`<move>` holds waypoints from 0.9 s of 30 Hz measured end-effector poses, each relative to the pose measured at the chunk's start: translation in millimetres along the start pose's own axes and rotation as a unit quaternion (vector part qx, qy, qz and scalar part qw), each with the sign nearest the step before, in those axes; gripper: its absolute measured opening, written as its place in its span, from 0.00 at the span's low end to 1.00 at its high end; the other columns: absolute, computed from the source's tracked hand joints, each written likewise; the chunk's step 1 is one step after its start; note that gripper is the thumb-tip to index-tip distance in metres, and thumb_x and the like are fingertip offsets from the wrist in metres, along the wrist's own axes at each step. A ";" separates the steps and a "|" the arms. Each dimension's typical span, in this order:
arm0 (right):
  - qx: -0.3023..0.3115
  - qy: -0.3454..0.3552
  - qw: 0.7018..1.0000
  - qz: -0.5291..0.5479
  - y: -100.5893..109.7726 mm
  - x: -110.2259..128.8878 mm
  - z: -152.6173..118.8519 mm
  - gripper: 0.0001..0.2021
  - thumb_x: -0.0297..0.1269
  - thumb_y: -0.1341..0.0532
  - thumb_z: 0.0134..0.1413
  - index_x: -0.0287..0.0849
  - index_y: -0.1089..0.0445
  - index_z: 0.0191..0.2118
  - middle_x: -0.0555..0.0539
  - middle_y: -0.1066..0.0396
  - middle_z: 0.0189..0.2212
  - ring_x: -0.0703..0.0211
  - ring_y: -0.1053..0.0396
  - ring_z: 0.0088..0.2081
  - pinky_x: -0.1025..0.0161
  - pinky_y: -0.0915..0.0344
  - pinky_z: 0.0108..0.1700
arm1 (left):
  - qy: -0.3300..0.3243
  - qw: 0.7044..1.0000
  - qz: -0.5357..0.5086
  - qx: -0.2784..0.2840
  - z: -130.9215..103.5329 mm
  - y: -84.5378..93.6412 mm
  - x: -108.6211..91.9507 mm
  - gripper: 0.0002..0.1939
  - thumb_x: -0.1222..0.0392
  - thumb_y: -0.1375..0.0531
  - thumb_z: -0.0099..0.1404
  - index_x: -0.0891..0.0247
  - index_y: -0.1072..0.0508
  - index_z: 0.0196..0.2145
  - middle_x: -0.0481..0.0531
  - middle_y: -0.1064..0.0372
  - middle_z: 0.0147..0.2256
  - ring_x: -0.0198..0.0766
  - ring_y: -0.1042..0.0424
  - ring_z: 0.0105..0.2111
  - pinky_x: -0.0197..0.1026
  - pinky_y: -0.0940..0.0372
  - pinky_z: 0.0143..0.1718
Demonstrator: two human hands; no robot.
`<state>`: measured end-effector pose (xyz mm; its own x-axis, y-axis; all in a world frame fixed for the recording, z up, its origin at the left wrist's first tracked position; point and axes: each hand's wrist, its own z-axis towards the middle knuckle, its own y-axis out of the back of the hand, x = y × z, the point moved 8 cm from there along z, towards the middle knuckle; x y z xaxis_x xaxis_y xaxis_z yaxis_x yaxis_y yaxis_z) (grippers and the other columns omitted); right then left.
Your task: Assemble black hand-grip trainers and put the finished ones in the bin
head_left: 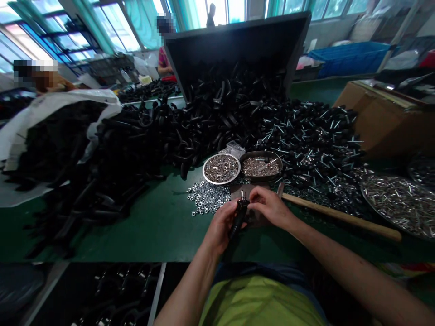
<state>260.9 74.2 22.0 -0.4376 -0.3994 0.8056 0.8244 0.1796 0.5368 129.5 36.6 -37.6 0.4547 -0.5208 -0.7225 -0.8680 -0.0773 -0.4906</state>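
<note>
A black handle-like part (239, 219) with a shiny metal piece at its upper end is tilted upward in front of me. My left hand (221, 222) wraps its fingers round this part from the left. From the right, my right hand (265, 204) pinches at its upper end, close under the metal tip; whether a small piece sits between those fingertips is hidden. Just behind my hands lie a flat brownish plate (239, 191) and a pile of silvery nuts (209, 198). A wooden-handled hammer (340, 216) rests to the right of my right hand.
A round dish of small metal pins (221, 168) and an oval tin of small parts (260, 167) stand beyond my hands. Black parts (190, 122) heap up behind, with bolted knobs (306, 136) at right. A cardboard box (380, 115) and metal tray (401, 203) stand right.
</note>
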 end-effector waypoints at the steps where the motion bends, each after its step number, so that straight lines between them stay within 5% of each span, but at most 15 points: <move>1: 0.013 0.038 0.998 -0.050 -0.2 0.5 -0.8 0.03 0.30 0.42 0.53 0.40 0.33 0.35 0.48 0.31 0.31 0.61 0.34 0.34 0.65 0.40 0.35 | -0.022 0.998 0.058 0.009 2.6 -1.8 -4.5 0.22 0.52 0.35 0.52 0.64 0.28 0.44 0.53 0.28 0.36 0.37 0.29 0.32 0.39 0.32 0.32; 5: 0.064 0.214 0.925 -0.306 -11.6 -3.3 -10.3 0.08 0.31 0.48 0.59 0.41 0.31 0.35 0.46 0.30 0.30 0.60 0.36 0.33 0.63 0.46 0.34 | -0.144 0.932 0.332 0.020 12.7 -12.0 -20.6 0.28 0.53 0.32 0.47 0.64 0.28 0.46 0.56 0.28 0.41 0.44 0.30 0.41 0.45 0.37 0.45; 8: 0.094 0.269 0.870 -0.402 -20.0 -11.1 -16.2 0.11 0.30 0.50 0.61 0.41 0.31 0.33 0.47 0.31 0.26 0.61 0.39 0.30 0.62 0.50 0.30 | -0.270 0.795 0.543 0.024 9.5 -27.0 -22.9 0.29 0.53 0.32 0.47 0.62 0.29 0.48 0.56 0.29 0.43 0.48 0.33 0.45 0.50 0.41 0.49; 10: 0.100 0.259 0.864 -0.421 -16.7 -12.5 -17.4 0.11 0.32 0.50 0.61 0.42 0.31 0.33 0.47 0.32 0.26 0.60 0.39 0.30 0.61 0.51 0.30 | -0.321 0.706 0.631 0.027 3.7 -34.2 -16.8 0.30 0.53 0.33 0.49 0.60 0.31 0.50 0.55 0.30 0.43 0.48 0.35 0.46 0.51 0.41 0.49; 12: 0.097 0.220 0.872 -0.427 -4.0 -12.7 -19.8 0.10 0.35 0.49 0.61 0.42 0.31 0.33 0.46 0.31 0.28 0.58 0.39 0.33 0.61 0.49 0.32 | -0.343 0.654 0.673 0.029 -1.4 -36.9 -10.4 0.30 0.53 0.34 0.50 0.58 0.34 0.51 0.54 0.31 0.43 0.48 0.35 0.45 0.50 0.41 0.48; 14: 0.078 0.152 0.881 -0.441 19.1 -17.4 -26.1 0.09 0.37 0.47 0.60 0.42 0.31 0.35 0.44 0.31 0.31 0.56 0.38 0.36 0.61 0.47 0.34 | -0.350 0.635 0.688 0.025 -4.6 -36.7 -7.3 0.31 0.53 0.35 0.51 0.57 0.35 0.52 0.54 0.32 0.43 0.48 0.36 0.45 0.50 0.40 0.47; 19: 0.034 -0.054 0.860 -0.507 85.5 -62.5 -65.9 0.09 0.43 0.42 0.55 0.43 0.33 0.36 0.43 0.33 0.34 0.52 0.37 0.37 0.60 0.43 0.35 | -0.334 0.643 0.688 -0.028 -2.6 -30.0 -9.5 0.29 0.52 0.32 0.47 0.63 0.34 0.45 0.55 0.33 0.42 0.48 0.36 0.44 0.49 0.39 0.46; 23: 0.033 -0.115 0.848 -0.517 100.3 -90.9 -87.6 0.09 0.43 0.44 0.55 0.43 0.35 0.32 0.43 0.32 0.32 0.51 0.35 0.37 0.59 0.42 0.35 | -0.325 0.641 0.694 -0.035 -0.1 -30.1 -10.8 0.27 0.51 0.32 0.46 0.62 0.32 0.43 0.55 0.34 0.40 0.47 0.35 0.43 0.48 0.38 0.44; 27: -0.002 -0.126 0.847 -0.516 101.2 -65.7 -80.2 0.11 0.43 0.49 0.58 0.43 0.33 0.36 0.41 0.29 0.33 0.49 0.32 0.35 0.57 0.41 0.33 | -0.320 0.634 0.703 -0.033 1.5 -30.4 -12.0 0.27 0.49 0.32 0.45 0.61 0.31 0.42 0.54 0.34 0.39 0.46 0.35 0.42 0.47 0.38 0.44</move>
<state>401.9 46.6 3.3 -0.9884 -0.1376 -0.0638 -0.0425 -0.1520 0.9875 150.7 46.5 -14.7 -0.8085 0.3353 -0.4836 -0.5021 0.0356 0.8641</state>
